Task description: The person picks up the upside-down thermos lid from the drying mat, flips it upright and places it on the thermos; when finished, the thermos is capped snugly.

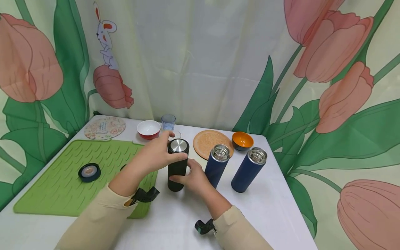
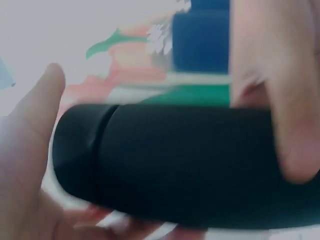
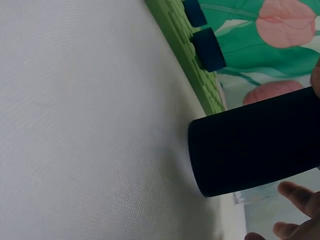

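R grip (image 1: 197, 177) holds matte blk cyl bottle (image 1: 176, 168), L grip (image 1: 156, 153) splayed by rnd lid (image 1: 178, 146).

There are three bottles, one black (image 1: 177, 169) and two blue (image 1: 216, 168) (image 1: 248, 171); two lids (image 3: 209, 50) (image 3: 195, 12); two bowls (image 1: 149, 129) (image 1: 242, 140); and two round boards (image 1: 105, 128) (image 1: 203, 141). One blue glass (image 1: 168, 121) is countable, while a clear piece (image 1: 177, 134) next to it is too hidden to identify. One green mat (image 1: 59, 191), one worktop (image 1: 175, 222), one printed rabbit (image 1: 106, 43), two hands (image 1: 156, 153) (image 1: 197, 178), two sleeves (image 1: 97, 218) (image 1: 239, 231) and two black wrist devices (image 1: 146, 195) (image 1: 204, 226) complete the count.
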Available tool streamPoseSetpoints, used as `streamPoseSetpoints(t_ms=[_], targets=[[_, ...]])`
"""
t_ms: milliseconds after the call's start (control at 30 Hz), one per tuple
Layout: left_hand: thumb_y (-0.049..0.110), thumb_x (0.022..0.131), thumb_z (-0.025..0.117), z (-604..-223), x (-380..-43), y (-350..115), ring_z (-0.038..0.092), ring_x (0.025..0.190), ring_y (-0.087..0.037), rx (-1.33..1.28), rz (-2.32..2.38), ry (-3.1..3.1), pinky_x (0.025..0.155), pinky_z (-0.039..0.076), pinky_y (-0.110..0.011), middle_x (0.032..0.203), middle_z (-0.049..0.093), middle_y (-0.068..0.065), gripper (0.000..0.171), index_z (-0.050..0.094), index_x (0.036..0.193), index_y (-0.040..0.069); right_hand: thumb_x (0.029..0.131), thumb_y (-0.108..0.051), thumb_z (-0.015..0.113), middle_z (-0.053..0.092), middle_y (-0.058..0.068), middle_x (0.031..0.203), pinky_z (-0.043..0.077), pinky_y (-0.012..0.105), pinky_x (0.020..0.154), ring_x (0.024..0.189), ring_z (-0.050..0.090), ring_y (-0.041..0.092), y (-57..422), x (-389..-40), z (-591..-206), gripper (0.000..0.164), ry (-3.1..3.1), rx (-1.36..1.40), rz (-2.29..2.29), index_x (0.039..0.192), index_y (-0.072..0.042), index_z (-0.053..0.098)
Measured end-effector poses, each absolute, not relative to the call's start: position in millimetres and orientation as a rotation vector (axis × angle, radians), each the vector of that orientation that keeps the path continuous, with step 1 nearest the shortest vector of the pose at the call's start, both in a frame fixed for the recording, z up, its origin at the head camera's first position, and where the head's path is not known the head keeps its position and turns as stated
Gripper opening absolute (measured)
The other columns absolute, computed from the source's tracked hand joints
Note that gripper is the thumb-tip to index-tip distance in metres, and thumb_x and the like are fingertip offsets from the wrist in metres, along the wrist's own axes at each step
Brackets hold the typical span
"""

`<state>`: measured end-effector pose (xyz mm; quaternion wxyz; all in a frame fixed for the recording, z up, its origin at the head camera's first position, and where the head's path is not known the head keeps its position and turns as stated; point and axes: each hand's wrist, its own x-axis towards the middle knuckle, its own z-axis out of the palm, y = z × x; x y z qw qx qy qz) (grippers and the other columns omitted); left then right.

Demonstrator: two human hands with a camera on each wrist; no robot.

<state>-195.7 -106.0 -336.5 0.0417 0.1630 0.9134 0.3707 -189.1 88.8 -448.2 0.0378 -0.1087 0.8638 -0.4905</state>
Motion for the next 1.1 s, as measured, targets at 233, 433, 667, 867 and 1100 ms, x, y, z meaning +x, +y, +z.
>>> streamPoseSetpoints(t_ms=[233,433,667,867,1100], targets=[[0.061,0.086,0.082,-335,-192,-95,0.068,0.085,-0.023,0.447,1.065,2.953,0.075,0.054,-0.039,0.097,0.071,-0.005,0.066,0.053,0.122,0.014,0.079,-0.037,0.095,0.073,0.0,0.127,0.045,0.054,0.116,0.128,0.063,0.022,87,-192,-449,0.059,2.658,-0.365,-1.532,0.131,-0.022,0.07],[0.054,0.088,0.082,-339,-195,-107,0.068,0.09,-0.021,0.559,1.077,2.905,0.081,0.054,-0.041,0.102,0.072,-0.001,0.052,0.057,0.123,0.024,0.08,-0.039,0.094,0.073,0.001,0.126,0.047,0.053,0.113,0.127,0.063,0.023,84,-190,-451,0.06,2.669,-0.369,-1.496,0.132,-0.023,0.07],[0.05,0.093,0.08,-341,-199,-118,0.07,0.107,-0.025,0.649,1.088,2.834,0.093,0.055,-0.051,0.121,0.073,-0.005,0.062,0.056,0.144,0.026,0.081,-0.04,0.093,0.072,0.001,0.13,0.046,0.054,0.114,0.131,0.061,0.024,84,-189,-449,0.061,2.664,-0.37,-1.476,0.136,-0.026,0.068],[0.059,0.087,0.082,-346,-191,-104,0.071,0.093,-0.023,0.515,1.082,2.932,0.082,0.057,-0.043,0.109,0.074,-0.007,0.074,0.051,0.137,0.013,0.081,-0.041,0.093,0.071,0.003,0.133,0.046,0.054,0.115,0.133,0.059,0.026,86,-187,-448,0.067,2.673,-0.335,-1.456,0.139,-0.021,0.067],[0.059,0.083,0.086,-348,-186,-91,0.067,0.079,-0.023,0.487,1.062,3.063,0.069,0.054,-0.038,0.094,0.071,-0.005,0.068,0.054,0.122,0.014,0.08,-0.042,0.094,0.071,0.002,0.128,0.047,0.053,0.113,0.129,0.06,0.024,89,-188,-447,0.065,2.694,-0.331,-1.455,0.137,-0.023,0.069]])
